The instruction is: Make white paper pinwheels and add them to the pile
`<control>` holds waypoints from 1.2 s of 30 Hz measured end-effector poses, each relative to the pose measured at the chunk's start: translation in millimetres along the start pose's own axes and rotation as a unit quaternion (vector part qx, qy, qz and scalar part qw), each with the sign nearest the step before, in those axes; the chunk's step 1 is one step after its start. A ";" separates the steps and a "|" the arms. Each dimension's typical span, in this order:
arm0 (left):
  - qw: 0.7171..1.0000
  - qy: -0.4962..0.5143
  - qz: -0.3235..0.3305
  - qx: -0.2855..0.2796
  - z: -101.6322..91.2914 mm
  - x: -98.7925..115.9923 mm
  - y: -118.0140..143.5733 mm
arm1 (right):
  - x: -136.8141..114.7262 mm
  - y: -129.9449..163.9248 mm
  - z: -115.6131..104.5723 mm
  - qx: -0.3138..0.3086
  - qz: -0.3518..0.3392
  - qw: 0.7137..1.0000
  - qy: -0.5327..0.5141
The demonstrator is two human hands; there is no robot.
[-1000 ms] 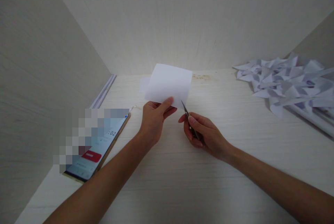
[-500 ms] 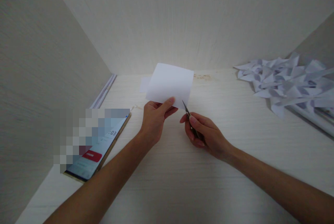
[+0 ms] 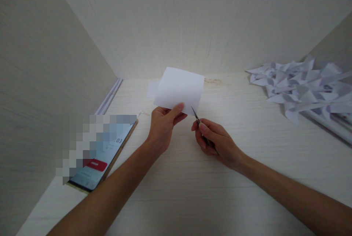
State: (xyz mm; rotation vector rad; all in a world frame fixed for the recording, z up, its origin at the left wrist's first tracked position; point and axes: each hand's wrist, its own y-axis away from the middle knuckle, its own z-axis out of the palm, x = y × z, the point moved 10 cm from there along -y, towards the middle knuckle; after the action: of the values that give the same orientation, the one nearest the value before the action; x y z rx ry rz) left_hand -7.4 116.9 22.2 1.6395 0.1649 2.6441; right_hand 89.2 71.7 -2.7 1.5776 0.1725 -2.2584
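Note:
My left hand pinches the near edge of a white square sheet of paper, holding it up above the pale wooden table. My right hand is closed around small scissors. Their thin blades point up and left, with the tips at the sheet's lower right edge. Most of the scissors' handles are hidden inside my fingers.
A phone with a lit timer screen lies at the left near the wall. A heap of folded white paper shapes fills the back right. A small paper scrap lies behind the held sheet. White strips run along the left wall.
Both hands and the sheet have barely shifted. The phone's timer has gone from :02 to :03.

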 end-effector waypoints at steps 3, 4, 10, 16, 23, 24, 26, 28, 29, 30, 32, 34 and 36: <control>1.000 0.002 -0.001 0.000 -0.2 0.1 0.2 | 0.1 -0.1 -0.6 0.003 0.002 1.000 0.002; 1.000 0.004 -0.002 -0.001 -0.2 0.0 0.3 | -0.1 0.1 -0.7 0.004 0.002 1.000 0.002; 1.000 0.003 -0.002 -0.004 0.3 -0.1 0.1 | -0.2 0.5 0.2 0.002 0.007 1.000 -0.005; 1.000 0.004 0.002 -0.015 2.0 0.6 -0.4 | 0.2 -1.0 -0.6 0.006 0.008 1.000 -0.003; 1.000 0.004 -0.005 -0.013 0.8 -1.1 -0.4 | 0.2 -0.3 -0.4 0.006 0.011 1.000 -0.002; 1.000 0.004 -0.006 -0.014 0.8 -0.9 -0.4 | 0.2 -0.4 -0.4 0.005 0.011 1.000 -0.003; 1.000 0.002 -0.005 -0.019 1.6 0.7 -0.4 | 0.2 -0.8 -0.6 0.005 0.010 1.000 -0.003; 1.000 0.000 -0.001 -0.018 1.5 2.7 -0.7 | -0.1 -1.2 -0.6 0.003 0.007 1.000 -0.002; 1.000 -0.002 0.002 -0.011 0.4 3.7 -0.9 | -0.2 -1.2 -0.6 0.002 0.006 1.000 -0.001; 1.000 -0.005 0.006 0.000 -1.5 4.6 -1.1 | -0.2 -1.2 -0.3 0.000 0.005 1.000 0.001; 1.000 -0.013 0.014 0.023 -5.8 6.0 -1.5 | 0.1 -0.8 0.2 -0.005 0.005 1.000 0.002; 0.999 -0.023 0.021 0.039 -9.0 6.8 -1.8 | 0.8 -0.2 0.6 -0.007 0.007 1.000 0.005; 0.998 -0.032 0.024 0.047 -11.1 6.7 -2.2 | 1.1 0.4 0.6 -0.006 0.010 1.000 0.007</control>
State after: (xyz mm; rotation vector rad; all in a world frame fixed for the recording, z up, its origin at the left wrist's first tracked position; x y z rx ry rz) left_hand -20.3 118.8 23.1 1.7754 0.2568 2.6530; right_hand 88.5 70.9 -3.5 1.5825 0.1739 -2.2278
